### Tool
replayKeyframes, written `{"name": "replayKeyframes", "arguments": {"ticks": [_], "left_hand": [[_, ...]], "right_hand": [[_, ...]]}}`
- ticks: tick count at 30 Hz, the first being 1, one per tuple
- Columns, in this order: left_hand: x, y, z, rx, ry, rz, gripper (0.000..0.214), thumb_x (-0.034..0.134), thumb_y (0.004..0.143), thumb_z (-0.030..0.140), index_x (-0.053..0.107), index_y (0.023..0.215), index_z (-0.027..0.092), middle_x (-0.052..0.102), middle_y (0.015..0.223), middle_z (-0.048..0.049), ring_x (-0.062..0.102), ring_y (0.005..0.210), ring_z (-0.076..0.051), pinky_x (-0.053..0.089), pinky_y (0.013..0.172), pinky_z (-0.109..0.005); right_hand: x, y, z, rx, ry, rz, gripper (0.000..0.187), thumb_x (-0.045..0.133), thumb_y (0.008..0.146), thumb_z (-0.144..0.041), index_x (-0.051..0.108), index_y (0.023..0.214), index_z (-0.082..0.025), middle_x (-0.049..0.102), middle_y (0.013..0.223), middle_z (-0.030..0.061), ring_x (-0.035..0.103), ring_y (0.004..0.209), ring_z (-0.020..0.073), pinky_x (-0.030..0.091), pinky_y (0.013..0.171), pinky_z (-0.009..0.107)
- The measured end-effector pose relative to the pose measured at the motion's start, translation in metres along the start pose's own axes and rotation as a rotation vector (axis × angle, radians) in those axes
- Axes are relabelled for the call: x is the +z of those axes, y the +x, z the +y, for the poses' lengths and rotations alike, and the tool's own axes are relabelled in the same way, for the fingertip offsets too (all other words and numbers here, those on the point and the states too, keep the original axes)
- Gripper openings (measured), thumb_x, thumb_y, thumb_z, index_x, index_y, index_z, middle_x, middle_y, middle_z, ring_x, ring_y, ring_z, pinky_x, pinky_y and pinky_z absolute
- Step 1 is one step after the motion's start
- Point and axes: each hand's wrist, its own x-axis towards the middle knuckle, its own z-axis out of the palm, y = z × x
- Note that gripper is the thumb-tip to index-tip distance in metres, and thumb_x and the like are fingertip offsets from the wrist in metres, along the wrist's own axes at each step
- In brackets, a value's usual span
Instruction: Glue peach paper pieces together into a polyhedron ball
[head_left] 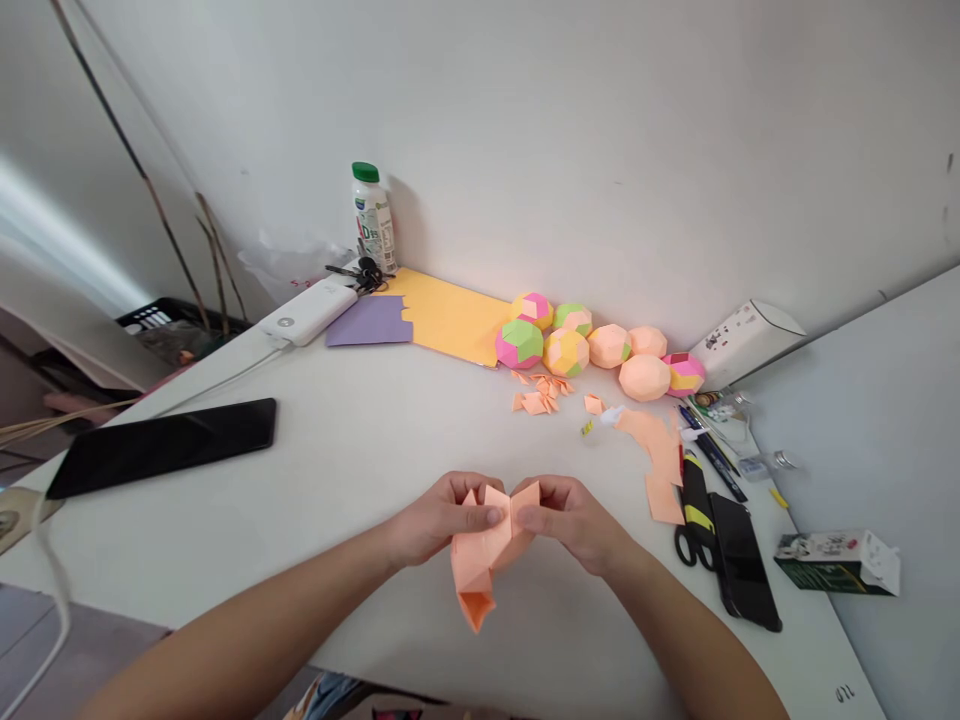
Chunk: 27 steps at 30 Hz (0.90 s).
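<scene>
Between my two hands, above the front of the white table, is a partly joined folded-paper shape point(480, 562) in peach. My left hand point(448, 518) pinches its upper left part, the thumb lying across the front. On the upper right flaps, my right hand point(566, 515) grips with thumb and fingers. An open pointed pocket of the paper hangs at the lower left. Farther back lie loose folded peach pieces point(538, 395), and behind them sits a group of finished paper balls, among them a plain peach one point(645, 378) and a green-and-pink one point(519, 344).
Peach paper sheets point(664, 470), scissors point(696, 550), a yellow-black cutter point(697, 495) and a phone point(745, 560) lie right. A black tablet-like slab point(165, 447) and white power bank point(311, 312) are left. Yellow card point(457, 318), purple card point(371, 322) and a bottle point(373, 220) stand by the wall.
</scene>
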Motion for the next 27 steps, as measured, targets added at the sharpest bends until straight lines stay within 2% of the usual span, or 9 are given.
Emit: {"name": "replayKeyframes", "arguments": {"ticks": [9, 20, 27], "left_hand": [[-0.0018, 0.0003, -0.0017, -0.03, -0.024, 0.001, 0.027, 0.069, 0.07, 0.035, 0.055, 0.065, 0.013, 0.049, 0.06, 0.0014, 0.043, 0.053, -0.009, 0.029, 0.05, -0.022], [-0.0023, 0.0028, -0.0014, -0.063, -0.012, 0.071, 0.025, 0.075, 0.063, 0.033, 0.058, 0.064, 0.014, 0.055, 0.06, 0.0016, 0.048, 0.055, -0.01, 0.033, 0.052, -0.022], [0.0003, 0.0027, -0.0015, -0.066, -0.046, 0.097, 0.025, 0.075, 0.063, 0.031, 0.059, 0.062, 0.013, 0.054, 0.057, 0.0015, 0.047, 0.053, -0.01, 0.031, 0.051, -0.022]], "right_hand": [[0.0006, -0.0003, 0.0012, 0.015, -0.009, 0.008, 0.023, 0.069, 0.071, -0.035, 0.063, 0.077, -0.014, 0.058, 0.071, 0.0012, 0.053, 0.068, 0.0124, 0.042, 0.064, 0.026], [0.0038, -0.0008, 0.0007, 0.023, -0.052, 0.055, 0.022, 0.069, 0.071, -0.036, 0.06, 0.073, -0.015, 0.057, 0.068, -0.0009, 0.053, 0.064, 0.0116, 0.041, 0.061, 0.026], [0.0037, 0.0016, 0.0035, -0.035, -0.051, 0.04, 0.023, 0.067, 0.073, -0.035, 0.059, 0.072, -0.014, 0.058, 0.068, -0.0007, 0.055, 0.067, 0.0118, 0.042, 0.064, 0.027]]}}
